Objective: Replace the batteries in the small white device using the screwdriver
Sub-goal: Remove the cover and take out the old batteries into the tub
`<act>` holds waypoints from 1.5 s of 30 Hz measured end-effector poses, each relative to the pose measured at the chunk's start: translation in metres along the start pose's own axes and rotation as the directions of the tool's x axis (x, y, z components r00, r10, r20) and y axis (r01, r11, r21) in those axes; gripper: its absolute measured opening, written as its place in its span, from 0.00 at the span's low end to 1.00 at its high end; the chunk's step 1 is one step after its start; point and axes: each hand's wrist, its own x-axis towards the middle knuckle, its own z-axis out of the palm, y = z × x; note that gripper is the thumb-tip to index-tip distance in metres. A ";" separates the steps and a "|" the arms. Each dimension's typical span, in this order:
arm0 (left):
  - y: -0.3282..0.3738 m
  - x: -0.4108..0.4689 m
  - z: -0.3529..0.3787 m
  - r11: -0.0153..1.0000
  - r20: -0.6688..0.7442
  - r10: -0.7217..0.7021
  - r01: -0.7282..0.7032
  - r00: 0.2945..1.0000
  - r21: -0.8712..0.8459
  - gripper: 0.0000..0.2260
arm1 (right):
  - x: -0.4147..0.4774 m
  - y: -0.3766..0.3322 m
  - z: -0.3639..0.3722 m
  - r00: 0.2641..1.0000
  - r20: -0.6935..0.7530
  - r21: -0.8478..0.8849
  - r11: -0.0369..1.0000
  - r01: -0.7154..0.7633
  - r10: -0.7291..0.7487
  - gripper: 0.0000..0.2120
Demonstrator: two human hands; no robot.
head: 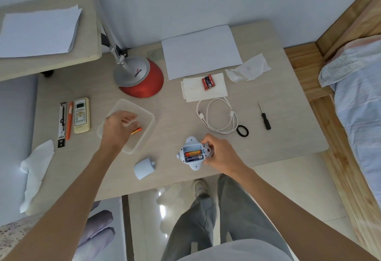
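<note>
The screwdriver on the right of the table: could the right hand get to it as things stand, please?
Probably yes, once freed. The screwdriver lies alone on bare table, with nothing over it, but the right hand now grips the white device and must let go first.

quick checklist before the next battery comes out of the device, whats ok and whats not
1. Cover off: ok, the cover lies on the table and the compartment is open.
2. Device steadied: ok, the right hand grips it.
3. Slots: not ok, two batteries remain, the top slot is empty.
4. Left hand free: cannot tell, it is in the tray by an orange battery.
5. Fresh batteries ready: ok, three on the napkin.
6. Screwdriver clear: ok, to the right.
</note>
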 end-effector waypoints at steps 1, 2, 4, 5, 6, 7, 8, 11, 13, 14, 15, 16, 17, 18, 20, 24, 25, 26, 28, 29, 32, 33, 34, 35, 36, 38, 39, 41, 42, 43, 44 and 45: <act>0.014 -0.008 -0.005 0.999 -0.035 0.041 -0.042 0.999 -0.017 0.11 | 0.000 0.000 0.000 1.000 -0.001 -0.003 1.000 -0.002 0.002 0.21; 0.028 -0.017 -0.008 0.995 -0.057 0.090 -0.091 0.994 -0.027 0.10 | 0.001 0.000 0.000 1.000 -0.002 -0.006 1.000 -0.002 0.002 0.22; 0.054 -0.041 -0.007 0.977 -0.057 0.205 -0.207 0.977 -0.042 0.10 | 0.001 0.000 0.000 1.000 -0.004 -0.012 1.000 0.000 0.000 0.22; 0.065 -0.054 -0.003 0.963 -0.035 0.265 -0.266 0.964 -0.045 0.11 | 0.001 0.000 0.000 1.000 -0.003 -0.015 1.000 0.004 -0.004 0.22; 0.074 -0.067 0.003 0.946 0.003 0.323 -0.323 0.946 -0.040 0.12 | 0.001 -0.001 0.000 1.000 -0.003 -0.017 1.000 0.008 -0.008 0.22; 0.079 -0.078 0.011 0.930 0.050 0.367 -0.366 0.929 -0.033 0.14 | 0.000 -0.001 -0.001 1.000 -0.004 -0.019 1.000 0.011 -0.011 0.21; 0.083 -0.087 0.021 0.919 0.097 0.393 -0.392 0.914 -0.034 0.16 | 0.000 -0.001 -0.001 1.000 -0.004 -0.019 1.000 0.013 -0.013 0.21; 0.082 -0.105 0.054 0.920 0.226 0.389 -0.388 0.893 -0.051 0.24 | 0.000 -0.002 -0.001 1.000 -0.003 -0.020 1.000 0.009 -0.009 0.20; 0.078 -0.114 0.074 0.924 0.278 0.383 -0.374 0.881 -0.087 0.28 | -0.001 -0.002 -0.001 1.000 -0.006 -0.021 1.000 0.008 -0.008 0.20; 0.077 -0.116 0.082 0.925 0.286 0.381 -0.364 0.879 -0.112 0.29 | -0.001 -0.002 -0.001 1.000 -0.009 -0.020 1.000 0.012 -0.012 0.19; 0.076 -0.118 0.089 0.929 0.284 0.370 -0.343 0.885 -0.140 0.30 | -0.001 -0.002 -0.001 1.000 -0.012 -0.021 1.000 0.016 -0.016 0.19; 0.075 -0.120 0.095 0.936 0.277 0.346 -0.309 0.896 -0.170 0.31 | -0.001 -0.003 -0.001 1.000 -0.013 -0.023 1.000 0.018 -0.018 0.19; 0.075 -0.120 0.100 0.945 0.268 0.309 -0.263 0.913 -0.194 0.32 | -0.002 -0.003 -0.001 1.000 -0.013 -0.022 1.000 0.019 -0.020 0.18; 0.076 -0.120 0.104 0.953 0.259 0.266 -0.213 0.929 -0.213 0.33 | -0.002 -0.003 -0.001 1.000 -0.015 -0.019 1.000 0.020 -0.021 0.18; 0.075 -0.121 0.113 0.962 0.252 0.177 -0.112 0.951 -0.250 0.33 | -0.002 -0.003 -0.001 1.000 -0.018 -0.010 1.000 0.020 -0.020 0.18; 0.071 -0.126 0.127 0.922 0.293 0.062 0.058 0.954 -0.384 0.36 | -0.002 -0.004 -0.002 1.000 -0.015 -0.013 1.000 0.013 -0.014 0.19; 0.070 -0.126 0.129 0.902 0.306 0.046 0.092 0.951 -0.421 0.36 | -0.002 -0.004 -0.002 1.000 -0.013 -0.011 1.000 0.013 -0.014 0.19; 0.069 -0.126 0.131 0.881 0.317 0.035 0.120 0.948 -0.458 0.36 | -0.002 -0.004 -0.002 1.000 -0.011 -0.009 1.000 0.013 -0.013 0.19; 0.068 -0.125 0.133 0.842 0.334 0.027 0.158 0.942 -0.515 0.35 | -0.002 -0.003 -0.002 1.000 -0.011 -0.002 1.000 0.014 -0.014 0.19; 0.068 -0.124 0.133 0.826 0.345 0.022 0.178 0.938 -0.536 0.35 | -0.002 -0.003 -0.002 1.000 -0.011 0.001 1.000 0.014 -0.014 0.19; 0.067 -0.122 0.133 0.776 0.378 -0.001 0.239 0.926 -0.584 0.36 | -0.001 -0.003 -0.003 1.000 0.007 -0.009 1.000 0.002 -0.001 0.20; 0.066 -0.122 0.133 0.762 0.384 -0.005 0.252 0.923 -0.597 0.36 | -0.001 -0.003 -0.004 1.000 0.019 -0.014 1.000 -0.002 0.002 0.21; 0.066 -0.122 0.134 0.752 0.387 -0.006 0.259 0.922 -0.606 0.36 | -0.002 -0.004 -0.005 1.000 0.029 -0.023 1.000 0.001 0.000 0.21; 0.066 -0.123 0.134 0.745 0.386 -0.009 0.263 0.923 -0.613 0.36 | -0.002 -0.004 -0.007 0.999 0.035 -0.037 0.999 0.011 -0.009 0.21; 0.065 -0.123 0.135 0.739 0.384 -0.012 0.268 0.923 -0.619 0.36 | -0.003 -0.005 -0.008 0.999 0.040 -0.056 0.998 0.025 -0.023 0.22; 0.065 -0.124 0.135 0.726 0.380 -0.024 0.278 0.925 -0.629 0.36 | -0.006 -0.007 -0.014 0.997 0.049 -0.113 0.992 0.061 -0.056 0.24; 0.066 -0.124 0.135 0.722 0.382 -0.029 0.283 0.924 -0.632 0.36 | -0.008 -0.007 -0.018 0.996 0.052 -0.149 0.985 0.083 -0.076 0.26; 0.068 -0.125 0.135 0.703 0.386 -0.029 0.293 0.922 -0.648 0.37 | -0.010 -0.010 -0.027 0.986 0.053 -0.243 0.956 0.164 -0.155 0.31; 0.068 -0.125 0.134 0.690 0.387 -0.025 0.296 0.922 -0.661 0.36 | -0.011 -0.013 -0.031 0.974 0.063 -0.294 0.929 0.226 -0.218 0.33; 0.069 -0.125 0.134 0.677 0.389 -0.022 0.300 0.921 -0.672 0.36 | -0.012 -0.016 -0.034 0.957 0.088 -0.345 0.893 0.288 -0.275 0.35; 0.069 -0.124 0.133 0.667 0.392 -0.024 0.307 0.919 -0.679 0.36 | -0.012 -0.020 -0.038 0.939 0.125 -0.396 0.851 0.344 -0.322 0.36; 0.070 -0.124 0.133 0.661 0.398 -0.028 0.315 0.917 -0.681 0.37 | -0.011 -0.025 -0.040 0.916 0.168 -0.444 0.802 0.400 -0.364 0.36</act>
